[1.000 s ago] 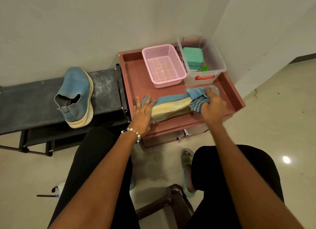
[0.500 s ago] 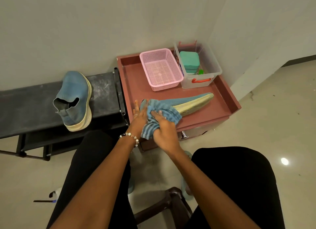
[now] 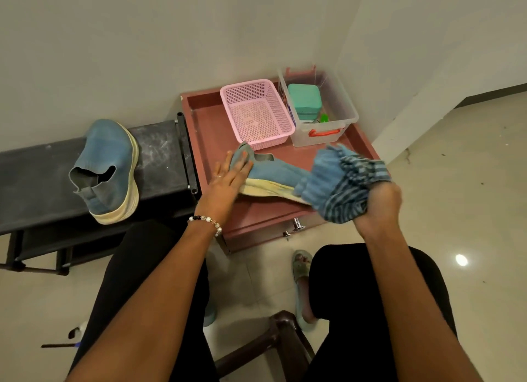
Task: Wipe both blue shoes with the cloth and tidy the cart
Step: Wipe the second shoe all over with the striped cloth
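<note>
Left hand (image 3: 228,179) fingers (image 3: 242,165) lie straight on the blue shoe (image 3: 273,173)'s heel; right hand (image 3: 376,208) fingers curl round the bunched striped cloth (image 3: 339,182) at its toe.

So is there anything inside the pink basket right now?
No, the pink basket on the cart shows only its bare mesh bottom.

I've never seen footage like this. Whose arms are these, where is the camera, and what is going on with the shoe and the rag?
No machine here: a person wears a camera on the head, looking down at their own arms. The left hand rests with straight fingers on a blue shoe lying on its side on the reddish cart. The right hand grips a bunched striped cloth at the shoe's toe end. Behind stand a pink basket and a clear box holding a teal case. The second blue shoe rests on a black rack.
</note>
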`<state>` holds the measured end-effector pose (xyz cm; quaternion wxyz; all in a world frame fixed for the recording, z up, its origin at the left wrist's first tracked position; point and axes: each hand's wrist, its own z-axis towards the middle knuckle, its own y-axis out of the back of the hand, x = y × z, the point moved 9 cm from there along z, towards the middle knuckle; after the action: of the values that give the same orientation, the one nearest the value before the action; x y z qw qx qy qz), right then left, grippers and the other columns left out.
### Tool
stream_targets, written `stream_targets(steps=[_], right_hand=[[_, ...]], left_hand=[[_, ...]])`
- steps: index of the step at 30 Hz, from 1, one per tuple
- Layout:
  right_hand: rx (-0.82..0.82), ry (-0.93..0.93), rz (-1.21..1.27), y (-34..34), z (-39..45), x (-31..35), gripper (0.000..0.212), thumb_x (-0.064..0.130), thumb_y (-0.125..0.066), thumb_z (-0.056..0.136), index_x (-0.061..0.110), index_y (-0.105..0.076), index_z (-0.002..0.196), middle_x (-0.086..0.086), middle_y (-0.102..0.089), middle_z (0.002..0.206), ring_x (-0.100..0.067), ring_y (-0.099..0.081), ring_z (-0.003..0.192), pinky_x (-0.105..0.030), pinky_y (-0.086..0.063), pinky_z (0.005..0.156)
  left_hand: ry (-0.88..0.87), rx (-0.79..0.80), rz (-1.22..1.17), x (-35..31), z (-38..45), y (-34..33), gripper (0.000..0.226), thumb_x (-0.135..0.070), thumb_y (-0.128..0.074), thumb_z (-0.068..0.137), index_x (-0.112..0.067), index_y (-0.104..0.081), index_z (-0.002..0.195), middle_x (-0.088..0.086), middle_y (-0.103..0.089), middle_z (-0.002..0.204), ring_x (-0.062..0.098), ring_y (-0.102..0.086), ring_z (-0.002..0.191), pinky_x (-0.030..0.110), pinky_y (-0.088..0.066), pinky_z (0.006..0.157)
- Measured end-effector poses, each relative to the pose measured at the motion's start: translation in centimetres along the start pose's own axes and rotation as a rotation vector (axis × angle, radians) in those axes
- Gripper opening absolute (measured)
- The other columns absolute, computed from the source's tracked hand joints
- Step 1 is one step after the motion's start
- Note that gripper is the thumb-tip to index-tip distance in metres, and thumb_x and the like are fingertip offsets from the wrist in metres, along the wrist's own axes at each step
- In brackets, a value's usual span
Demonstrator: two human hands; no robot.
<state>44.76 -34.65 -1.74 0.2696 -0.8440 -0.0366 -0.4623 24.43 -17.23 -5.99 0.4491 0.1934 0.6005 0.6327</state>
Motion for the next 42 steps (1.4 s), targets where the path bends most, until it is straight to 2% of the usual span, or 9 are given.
stream_targets(steps=[6,11,15,19,24,32,35,39,42], right_hand=[[-0.165,0.393,-0.479,3.1,0.4,3.3,0.031,0.0,-0.044,0.086,0.01,-0.068,0.103,-0.003,-0.069,0.093,-0.015,-0.066,0.084,-0.027,-0.055,0.074],[0.381,0.323,-1.111,-2.2,-0.5,-4.9,0.042,0.005,-0.041,0.083,0.012,-0.061,0.119,-0.002,-0.067,0.1,-0.015,-0.063,0.089,-0.024,-0.049,0.085],[0.743,0.28,-1.512,-4.0,-2.6,-12.6,0.058,-0.005,-0.042,0.083,0.012,-0.043,0.139,-0.015,-0.041,0.145,-0.029,-0.032,0.138,-0.033,-0.023,0.114],[0.29,0.319,-1.101,-3.4,-1.2,-7.2,0.045,-0.004,-0.042,0.081,0.008,-0.059,0.121,-0.012,-0.067,0.111,-0.025,-0.061,0.102,-0.03,-0.045,0.089],[0.063,0.467,-0.689,-2.2,-2.7,-0.8,0.049,0.004,-0.037,0.069,0.013,-0.061,0.111,0.012,-0.064,0.085,-0.001,-0.059,0.074,-0.018,-0.048,0.067],[1.056,0.649,-1.797,-7.0,-5.2,-13.6,0.069,-0.008,-0.05,0.073,0.005,-0.04,0.14,-0.014,-0.034,0.15,-0.026,-0.026,0.142,-0.038,-0.009,0.118],[0.951,0.812,-2.042,-5.9,-3.4,-13.7,0.057,0.004,-0.032,0.072,0.0,-0.061,0.12,-0.018,-0.059,0.128,-0.031,-0.053,0.123,-0.057,-0.032,0.105],[0.767,0.668,-2.23,-4.5,-2.3,-12.9,0.05,0.023,-0.034,0.096,0.011,-0.033,0.144,-0.004,-0.032,0.152,-0.015,-0.021,0.143,-0.05,0.006,0.116],[0.73,0.599,-2.304,-4.4,-3.0,-13.6,0.055,0.02,-0.039,0.096,0.008,-0.023,0.147,-0.007,-0.026,0.154,-0.017,-0.017,0.144,-0.05,0.003,0.116]], left_hand=[[-0.066,0.117,0.369,0.5,-0.3,-2.3,0.073,0.012,-0.043,0.086,-0.012,-0.018,0.151,0.005,-0.016,0.158,0.038,-0.011,0.144,0.05,-0.003,0.113],[0.151,0.377,0.385,1.0,-1.6,-3.3,0.066,-0.001,-0.026,0.099,-0.017,0.01,0.151,-0.003,0.015,0.159,0.028,0.012,0.146,0.052,0.008,0.114],[0.184,0.255,0.34,-0.7,-1.2,-1.5,0.054,-0.015,-0.049,0.091,-0.012,-0.034,0.144,0.007,-0.037,0.149,0.027,-0.041,0.134,0.053,-0.002,0.115],[-0.124,0.007,0.189,-6.0,-0.5,-0.3,0.047,0.004,-0.065,0.065,-0.003,-0.067,0.112,0.012,-0.069,0.111,0.027,-0.067,0.101,0.05,-0.037,0.103],[0.034,0.33,0.224,-3.4,-2.4,-4.2,0.054,-0.026,-0.041,0.1,-0.019,-0.021,0.15,0.001,-0.018,0.158,0.018,-0.013,0.146,0.045,0.0,0.117],[0.142,0.388,0.266,-3.7,-3.3,-3.4,0.037,-0.015,-0.04,0.097,-0.012,-0.054,0.13,0.005,-0.055,0.134,0.02,-0.037,0.136,0.042,0.001,0.118],[0.111,0.399,0.295,-3.8,-3.4,-3.5,0.048,-0.014,-0.042,0.097,-0.011,-0.034,0.145,0.005,-0.034,0.151,0.017,-0.017,0.145,0.045,0.005,0.117],[0.116,0.406,0.361,-4.0,-3.2,-3.8,0.054,-0.011,-0.032,0.1,-0.01,-0.014,0.151,0.002,-0.012,0.159,0.015,-0.004,0.147,0.049,0.006,0.116],[0.128,0.422,0.384,-3.9,-2.9,-4.3,0.053,-0.011,-0.027,0.101,-0.007,-0.008,0.151,0.004,-0.005,0.16,0.018,0.002,0.148,0.049,0.007,0.116]])
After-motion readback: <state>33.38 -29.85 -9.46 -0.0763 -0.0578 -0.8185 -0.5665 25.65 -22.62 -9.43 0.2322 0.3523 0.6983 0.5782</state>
